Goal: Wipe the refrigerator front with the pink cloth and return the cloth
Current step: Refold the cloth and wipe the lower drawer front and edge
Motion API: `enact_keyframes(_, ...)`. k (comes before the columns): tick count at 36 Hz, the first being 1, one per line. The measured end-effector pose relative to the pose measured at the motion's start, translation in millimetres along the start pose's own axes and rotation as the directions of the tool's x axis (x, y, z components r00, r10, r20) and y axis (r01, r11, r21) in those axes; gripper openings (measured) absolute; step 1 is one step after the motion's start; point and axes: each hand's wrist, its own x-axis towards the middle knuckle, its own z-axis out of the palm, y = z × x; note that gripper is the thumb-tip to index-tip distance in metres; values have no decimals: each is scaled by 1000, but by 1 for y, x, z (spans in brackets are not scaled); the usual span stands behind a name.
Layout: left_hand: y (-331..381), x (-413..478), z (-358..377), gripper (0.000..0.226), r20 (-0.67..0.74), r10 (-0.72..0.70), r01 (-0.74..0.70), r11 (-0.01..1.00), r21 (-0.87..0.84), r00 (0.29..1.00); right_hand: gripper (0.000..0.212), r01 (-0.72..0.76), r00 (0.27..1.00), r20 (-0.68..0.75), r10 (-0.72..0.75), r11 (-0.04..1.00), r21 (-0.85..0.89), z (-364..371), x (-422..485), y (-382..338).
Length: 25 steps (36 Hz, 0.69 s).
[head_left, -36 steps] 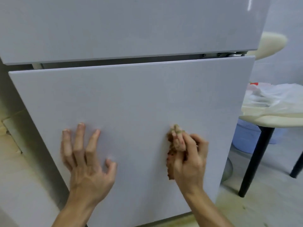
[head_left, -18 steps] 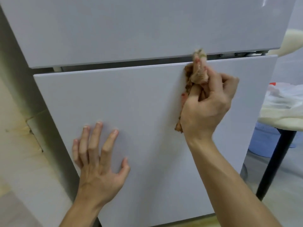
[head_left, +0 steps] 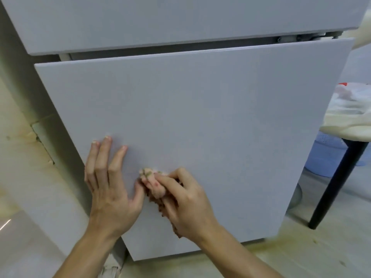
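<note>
The grey refrigerator's lower door [head_left: 200, 121] fills the middle of the head view, below the upper door [head_left: 160, 19] and a dark gap. My right hand [head_left: 186, 201] presses the bunched pink cloth [head_left: 154, 186] against the lower left part of that door, fingers closed around it. Part of the cloth hangs under my palm. My left hand [head_left: 108, 187] lies flat on the door just left of the cloth, fingers spread, its thumb touching the cloth.
A round cream table [head_left: 349, 129] with a black leg [head_left: 339, 183] stands to the right, carrying a white plastic bag [head_left: 353, 103]. A blue basket [head_left: 329, 157] sits under it. Pale tiled floor [head_left: 301, 253] lies below, a wall to the left.
My right hand has swept the cloth from the door's top edge down and left to beside my left hand. The left hand has stayed flat on the door.
</note>
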Motion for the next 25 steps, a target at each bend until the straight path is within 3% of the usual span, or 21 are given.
enact_keyframes(5,35,-13,-9,51,133,-10,38,978,-207,991,18,-201,978,-15,208,961,189,-30,-5,-16)
enact_keyframes(8,50,-15,-19,43,272,-60,172,896,-408,960,12,-260,966,49,255,942,211,-44,-5,-22)
enact_keyframes(10,62,-14,-26,37,358,-129,310,801,-512,925,17,-280,958,113,263,945,169,-53,-3,-24)
enact_keyframes(13,80,-13,-37,41,539,-216,563,522,-641,814,33,-354,915,229,332,933,61,-63,3,-23)
enact_keyframes(15,84,-12,-42,37,642,-218,663,427,-615,735,35,-387,875,303,377,922,-29,-69,9,-25)
enact_keyframes(17,84,-11,-46,30,735,-257,757,423,-498,627,33,-415,811,404,423,903,-111,-74,14,-29)
enact_keyframes(21,84,-5,-56,24,820,-340,861,398,-318,460,33,-531,640,554,532,828,-181,-84,23,-40)
enact_keyframes(25,87,5,-73,24,908,-321,931,330,-159,269,36,-733,417,627,658,651,-196,-99,21,-64)
